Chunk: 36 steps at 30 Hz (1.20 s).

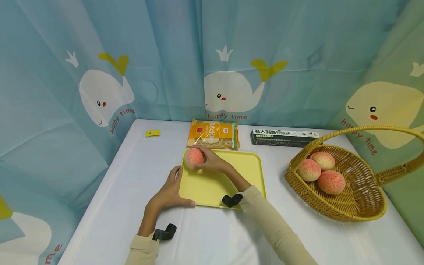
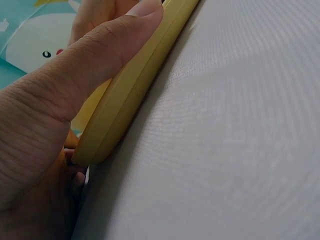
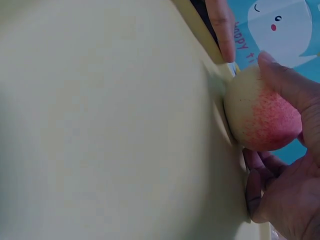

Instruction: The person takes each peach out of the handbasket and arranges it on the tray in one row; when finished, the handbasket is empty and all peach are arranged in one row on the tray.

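A pink-and-cream peach [image 1: 193, 159] sits at the far left corner of a yellow tray [image 1: 212, 187]. My right hand [image 1: 212, 159] grips it from the right, thumb on the near side and fingers round the far side. In the right wrist view, the peach [image 3: 260, 110] is low against the tray's surface [image 3: 110, 120] between thumb and fingers. My left hand [image 1: 169, 191] holds the tray's near left corner, the thumb along the front edge and the fingers along the left side. The left wrist view shows that thumb [image 2: 115, 40] against the tray's rim [image 2: 125, 100].
To the right stands a wicker basket [image 1: 364, 191] with a tall handle and three peaches [image 1: 331, 182] inside. Behind the tray lie an orange food packet [image 1: 213, 134] and a black pasta box [image 1: 283, 138]. A small yellow packet [image 1: 152, 133] lies at the back left.
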Each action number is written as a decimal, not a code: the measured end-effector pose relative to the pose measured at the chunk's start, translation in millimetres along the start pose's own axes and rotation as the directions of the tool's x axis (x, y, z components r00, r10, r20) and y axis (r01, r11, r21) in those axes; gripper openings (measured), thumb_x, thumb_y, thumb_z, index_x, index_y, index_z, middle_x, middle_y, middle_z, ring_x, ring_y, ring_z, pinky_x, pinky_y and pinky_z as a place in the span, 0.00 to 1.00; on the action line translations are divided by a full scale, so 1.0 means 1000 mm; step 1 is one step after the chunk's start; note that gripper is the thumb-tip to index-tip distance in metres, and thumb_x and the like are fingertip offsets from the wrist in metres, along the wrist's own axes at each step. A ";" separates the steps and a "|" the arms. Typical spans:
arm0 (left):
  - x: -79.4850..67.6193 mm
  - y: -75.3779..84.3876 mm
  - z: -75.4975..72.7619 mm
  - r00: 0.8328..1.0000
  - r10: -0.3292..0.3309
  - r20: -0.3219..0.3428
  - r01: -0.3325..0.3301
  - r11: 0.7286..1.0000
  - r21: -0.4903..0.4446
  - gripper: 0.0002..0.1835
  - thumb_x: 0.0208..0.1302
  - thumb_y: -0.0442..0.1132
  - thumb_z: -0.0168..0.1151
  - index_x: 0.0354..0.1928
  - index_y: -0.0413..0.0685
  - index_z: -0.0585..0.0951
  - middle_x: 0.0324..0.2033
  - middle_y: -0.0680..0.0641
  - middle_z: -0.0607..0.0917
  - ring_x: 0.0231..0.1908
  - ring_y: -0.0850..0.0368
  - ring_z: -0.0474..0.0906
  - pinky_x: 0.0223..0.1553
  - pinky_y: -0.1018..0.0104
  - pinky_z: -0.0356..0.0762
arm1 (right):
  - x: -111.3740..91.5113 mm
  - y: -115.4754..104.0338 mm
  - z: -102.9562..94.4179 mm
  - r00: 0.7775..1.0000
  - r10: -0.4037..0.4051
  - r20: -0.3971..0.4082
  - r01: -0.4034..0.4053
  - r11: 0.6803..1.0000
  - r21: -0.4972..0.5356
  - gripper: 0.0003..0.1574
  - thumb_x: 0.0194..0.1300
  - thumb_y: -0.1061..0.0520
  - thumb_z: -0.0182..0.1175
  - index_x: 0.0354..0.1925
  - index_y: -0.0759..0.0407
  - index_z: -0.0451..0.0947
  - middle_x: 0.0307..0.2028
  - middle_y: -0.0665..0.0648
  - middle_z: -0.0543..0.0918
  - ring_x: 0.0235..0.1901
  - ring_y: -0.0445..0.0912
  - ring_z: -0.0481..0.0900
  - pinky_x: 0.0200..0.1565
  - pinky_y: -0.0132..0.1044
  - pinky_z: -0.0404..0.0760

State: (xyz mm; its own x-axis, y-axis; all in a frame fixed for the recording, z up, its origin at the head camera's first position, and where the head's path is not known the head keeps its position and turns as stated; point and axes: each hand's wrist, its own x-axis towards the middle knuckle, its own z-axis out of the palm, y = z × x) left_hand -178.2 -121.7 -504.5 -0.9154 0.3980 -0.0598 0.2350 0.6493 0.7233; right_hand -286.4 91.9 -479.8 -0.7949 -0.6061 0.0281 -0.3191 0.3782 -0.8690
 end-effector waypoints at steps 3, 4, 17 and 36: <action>0.001 0.000 0.000 1.000 0.000 0.002 0.000 1.000 -0.005 0.77 0.30 0.67 0.80 0.78 0.53 0.41 0.73 0.41 0.46 0.69 0.40 0.57 0.65 0.42 0.64 | 0.002 0.002 0.000 0.999 -0.035 -0.002 0.035 0.999 0.014 0.48 0.57 0.60 0.71 0.70 0.62 0.60 0.64 0.63 0.69 0.59 0.55 0.73 0.56 0.47 0.79; 0.001 0.000 0.000 1.000 0.000 0.005 0.000 1.000 -0.007 0.77 0.30 0.66 0.80 0.78 0.53 0.40 0.73 0.41 0.46 0.69 0.40 0.57 0.65 0.42 0.64 | 0.002 0.002 0.001 0.999 -0.039 -0.005 0.039 0.999 0.022 0.48 0.57 0.61 0.71 0.70 0.63 0.60 0.63 0.63 0.70 0.59 0.56 0.74 0.54 0.46 0.79; -0.006 -0.004 0.003 1.000 -0.007 0.011 0.007 1.000 0.009 0.79 0.32 0.67 0.79 0.78 0.46 0.38 0.74 0.40 0.44 0.71 0.39 0.55 0.66 0.42 0.64 | 0.000 0.000 0.015 0.999 -0.012 -0.035 0.010 0.999 -0.034 0.51 0.56 0.55 0.73 0.71 0.61 0.60 0.65 0.63 0.69 0.59 0.54 0.74 0.56 0.45 0.79; -0.002 -0.003 0.002 1.000 0.004 0.001 -0.004 1.000 -0.003 0.79 0.32 0.68 0.79 0.78 0.49 0.37 0.74 0.39 0.44 0.70 0.39 0.56 0.65 0.41 0.65 | 0.000 -0.001 0.011 0.999 -0.019 -0.028 0.019 1.000 -0.001 0.51 0.58 0.56 0.71 0.73 0.61 0.57 0.64 0.63 0.71 0.59 0.53 0.74 0.56 0.46 0.78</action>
State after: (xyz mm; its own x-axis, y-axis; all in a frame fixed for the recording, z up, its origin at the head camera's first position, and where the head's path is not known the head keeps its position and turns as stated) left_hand -176.6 -122.8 -508.1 -0.9140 0.4015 -0.0577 0.2379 0.6459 0.7254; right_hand -280.6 84.2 -484.3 -0.8029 -0.5932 0.0587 -0.3351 0.3676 -0.8675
